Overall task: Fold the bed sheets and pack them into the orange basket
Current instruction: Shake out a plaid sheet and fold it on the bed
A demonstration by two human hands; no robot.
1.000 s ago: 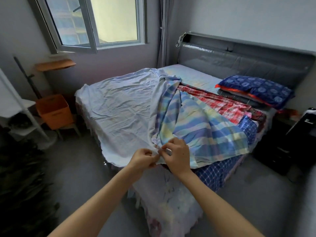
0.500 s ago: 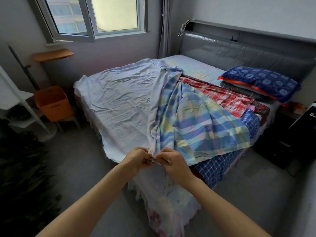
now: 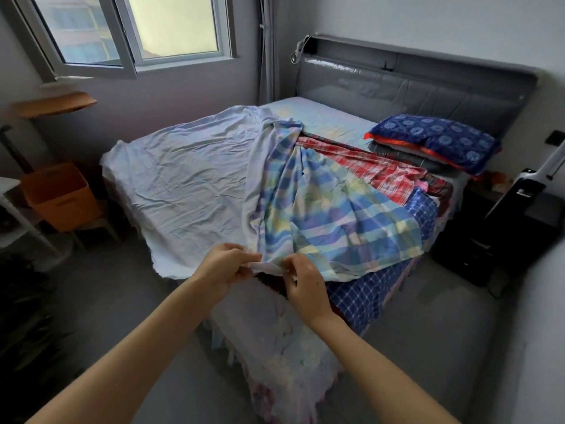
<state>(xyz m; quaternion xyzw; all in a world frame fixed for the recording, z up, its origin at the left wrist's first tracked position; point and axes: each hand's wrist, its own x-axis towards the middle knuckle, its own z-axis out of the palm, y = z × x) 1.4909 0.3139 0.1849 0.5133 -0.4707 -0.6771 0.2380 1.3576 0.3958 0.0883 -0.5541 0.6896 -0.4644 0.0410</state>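
A small grey-walled bedroom, a window (image 3: 171, 26) letting in flat daylight, and a bed (image 3: 330, 117) with a padded grey headboard (image 3: 412, 90) fill the view. Several sheets lie piled and unfolded across the mattress.

The left hand (image 3: 227, 264) and the right hand (image 3: 305, 283) sit close together at the near edge of the bed. Each pinches a thin hem between thumb and curled fingers. The hem lies where the pale sheet (image 3: 183, 185) meets the pastel plaid sheet (image 3: 336, 221) — whether these are two cloths or the two faces of one, I cannot tell. The grip looks like a search for a corner, so that the cloth can be drawn out square before the first fold.

Beyond the left hand the pale sheet spreads wide. It is thin, soft and finely creased, with a ragged near border. Beyond the right hand the plaid fans out in loose ridges of blue, yellow and green. Farther off lies a red plaid sheet (image 3: 382, 172), with a dark blue patterned pillow (image 3: 437, 142) past it. A blue checked sheet (image 3: 360, 298) hangs over the bed's edge just to the right of the right hand.

The orange basket (image 3: 61, 206) — boxy and stiff-walled — stands well off to the left of the left hand, by the wall. No cloth shows in it, so the folding seems barely begun.
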